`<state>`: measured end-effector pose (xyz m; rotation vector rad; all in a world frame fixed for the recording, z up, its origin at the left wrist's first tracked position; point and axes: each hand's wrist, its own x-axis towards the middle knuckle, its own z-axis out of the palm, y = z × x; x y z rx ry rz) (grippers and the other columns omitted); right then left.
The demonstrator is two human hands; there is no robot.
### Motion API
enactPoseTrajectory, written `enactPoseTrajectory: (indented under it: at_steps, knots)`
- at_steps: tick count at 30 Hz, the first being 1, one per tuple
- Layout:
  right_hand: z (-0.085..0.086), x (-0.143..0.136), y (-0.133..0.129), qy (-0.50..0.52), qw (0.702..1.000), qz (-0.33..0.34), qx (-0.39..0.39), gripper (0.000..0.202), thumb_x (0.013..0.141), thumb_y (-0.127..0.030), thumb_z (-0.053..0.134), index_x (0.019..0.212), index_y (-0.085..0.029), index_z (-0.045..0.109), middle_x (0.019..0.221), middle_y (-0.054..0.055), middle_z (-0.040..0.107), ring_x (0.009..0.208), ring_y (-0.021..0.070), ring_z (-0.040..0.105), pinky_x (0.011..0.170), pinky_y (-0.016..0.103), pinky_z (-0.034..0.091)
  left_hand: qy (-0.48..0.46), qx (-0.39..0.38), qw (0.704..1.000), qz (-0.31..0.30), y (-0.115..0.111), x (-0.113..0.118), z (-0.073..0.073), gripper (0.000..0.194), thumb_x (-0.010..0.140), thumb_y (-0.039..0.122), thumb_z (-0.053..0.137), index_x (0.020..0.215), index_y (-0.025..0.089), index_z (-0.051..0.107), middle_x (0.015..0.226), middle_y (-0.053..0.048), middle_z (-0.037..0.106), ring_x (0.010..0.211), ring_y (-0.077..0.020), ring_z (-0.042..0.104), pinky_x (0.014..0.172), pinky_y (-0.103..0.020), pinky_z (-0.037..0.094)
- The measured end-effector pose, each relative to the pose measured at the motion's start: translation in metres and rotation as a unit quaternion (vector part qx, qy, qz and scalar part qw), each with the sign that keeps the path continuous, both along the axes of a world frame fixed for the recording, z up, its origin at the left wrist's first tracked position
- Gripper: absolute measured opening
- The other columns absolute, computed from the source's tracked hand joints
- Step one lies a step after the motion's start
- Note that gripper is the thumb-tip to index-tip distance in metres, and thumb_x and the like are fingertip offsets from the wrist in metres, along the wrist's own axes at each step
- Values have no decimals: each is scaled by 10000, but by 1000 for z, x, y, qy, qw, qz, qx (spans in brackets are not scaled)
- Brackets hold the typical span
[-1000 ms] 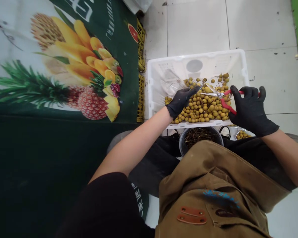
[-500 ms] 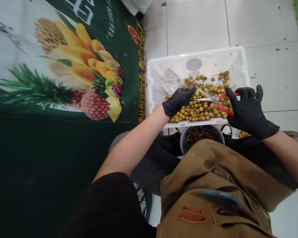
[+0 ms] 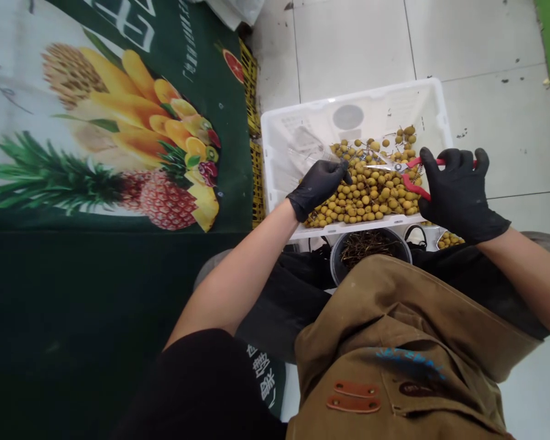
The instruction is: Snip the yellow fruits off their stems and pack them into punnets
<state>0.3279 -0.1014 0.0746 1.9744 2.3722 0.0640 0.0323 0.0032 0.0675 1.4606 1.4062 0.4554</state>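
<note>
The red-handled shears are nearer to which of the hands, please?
Right: the right hand is holding the shears, while the left hand is apart from them, past the blade tips.

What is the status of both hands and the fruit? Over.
Right black-gloved hand holding red-handled metal shears. Left black-gloved hand closed, contents hidden. Round yellowish fruit in white plastic crate; clear plastic near left hand.
</note>
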Motion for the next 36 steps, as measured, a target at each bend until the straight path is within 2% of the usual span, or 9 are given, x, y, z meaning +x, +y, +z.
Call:
enactPoseTrajectory:
  at_steps: [5, 8, 13, 16, 19, 22, 25, 30, 36]
  knots:
    - [18, -4, -4, 5, 999, -11, -34, 1074, 925, -398, 723, 1876, -100, 325, 1538, 338, 586, 1336, 521, 514, 1145, 731, 356, 15, 30, 999, 18, 1, -7, -3, 600, 1127, 588, 691, 688, 191, 789, 477, 20, 459, 571, -164, 469, 666, -323, 414]
    - [26, -5, -1, 1, 999, -19, -35, 1077, 944, -425, 725, 1895, -125, 318, 1566, 346, 597, 1350, 544, 523, 1125, 726, 373, 21, 19, 1000, -3, -1, -8, -3, 583, 1116, 578, 686, 695, 190, 795, 479, 20, 450, 555, -160, 443, 653, -329, 392]
    - [26, -18, 10, -7, 994, -1, -109, 820, 1007, -387, 621, 1760, -77, 525, 1346, 332, 744, 1149, 471, 684, 960, 560, 445, 9, -16, 999, -49, -5, -5, -6, 592, 1108, 636, 682, 715, 203, 775, 495, 26, 404, 551, -156, 396, 643, -331, 357]
    - [25, -25, 14, -10, 984, -37, -172, 614, 1066, -355, 533, 1603, -94, 676, 1185, 292, 805, 1023, 417, 751, 845, 453, 426, 16, 16, 999, -26, 5, 0, -23, 601, 1133, 624, 659, 697, 212, 704, 555, 8, 486, 616, -176, 491, 687, -335, 414]
    - [23, -22, 17, -12, 982, -82, -171, 528, 1075, -380, 551, 1476, -98, 747, 1166, 283, 817, 1007, 408, 776, 816, 432, 429, 78, 92, 993, -5, 20, 10, -51, 504, 1097, 577, 752, 767, 197, 718, 732, -36, 701, 788, -217, 657, 807, -339, 510]
    - [19, -12, 21, -4, 985, -101, -141, 588, 1049, -480, 600, 1471, -97, 744, 1168, 275, 808, 953, 383, 760, 779, 417, 438, 171, 113, 977, -54, 31, 27, -76, 385, 962, 480, 933, 1119, 138, 851, 1182, -136, 893, 1121, -313, 791, 1027, -377, 587]
    - [16, -4, 25, 3, 987, -101, -126, 663, 1041, -533, 607, 1534, -102, 710, 1197, 270, 801, 931, 367, 752, 750, 404, 435, 260, 67, 952, -146, 33, 47, -90, 673, 881, 405, 997, 1458, 110, 817, 1536, -225, 828, 1399, -406, 771, 1186, -438, 592]
    - [14, 3, 27, -11, 981, -99, -164, 649, 1030, -490, 630, 1555, -114, 702, 1250, 258, 809, 1007, 377, 779, 754, 408, 455, 302, 64, 933, -182, 24, 69, -101, 516, 1001, 361, 882, 1480, 172, 848, 1528, -216, 835, 1441, -411, 768, 1212, -474, 585]
    - [12, 20, 24, 12, 982, -98, -163, 682, 1024, -523, 640, 1579, -132, 711, 1254, 246, 806, 1019, 370, 771, 796, 416, 492, 308, 118, 923, -197, 27, 54, -111, 309, 1141, 378, 719, 1241, 137, 885, 1374, -241, 866, 1327, -395, 784, 1120, -448, 542]
